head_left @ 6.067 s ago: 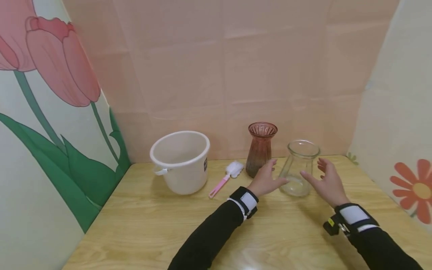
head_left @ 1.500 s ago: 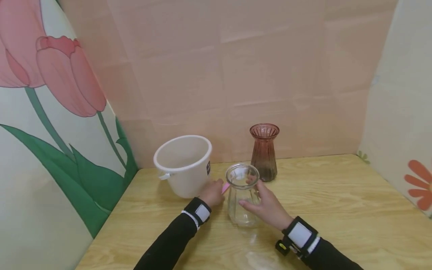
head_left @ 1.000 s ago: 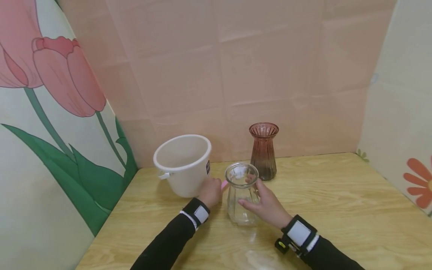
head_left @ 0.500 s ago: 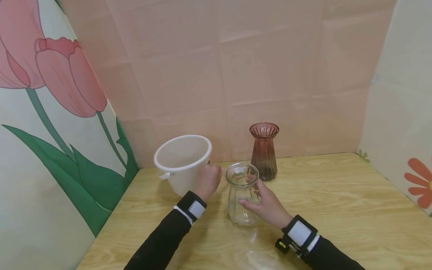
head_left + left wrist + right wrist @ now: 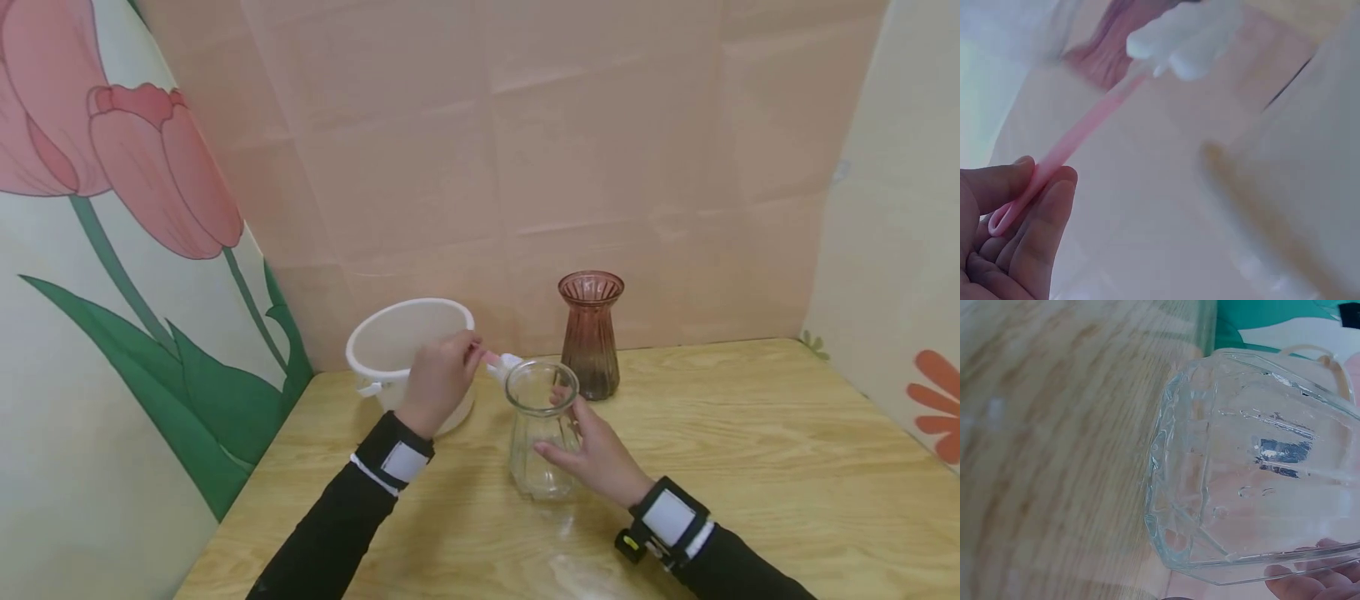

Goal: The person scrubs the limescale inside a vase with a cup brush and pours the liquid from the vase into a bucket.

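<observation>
A clear glass vase [image 5: 540, 429] stands on the wooden table [image 5: 750, 467], and my right hand [image 5: 588, 446] grips its side. The vase [image 5: 1254, 475] fills the right wrist view. My left hand [image 5: 438, 379] is raised in front of the white bucket [image 5: 390, 337] and pinches the pink handle of a brush [image 5: 495, 362], whose white head points toward the vase's mouth. In the left wrist view my fingers [image 5: 1029, 212] hold the brush [image 5: 1091, 125] by the end of its handle, its white head up and away.
A brownish-red ribbed glass vase [image 5: 590, 333] stands behind the clear one near the back wall. Flower-printed panels close in the left, back and right sides of the table.
My left hand picked the pink brush up off the table and lifted it up beside the clear vase's mouth. My right hand has kept hold of the vase.
</observation>
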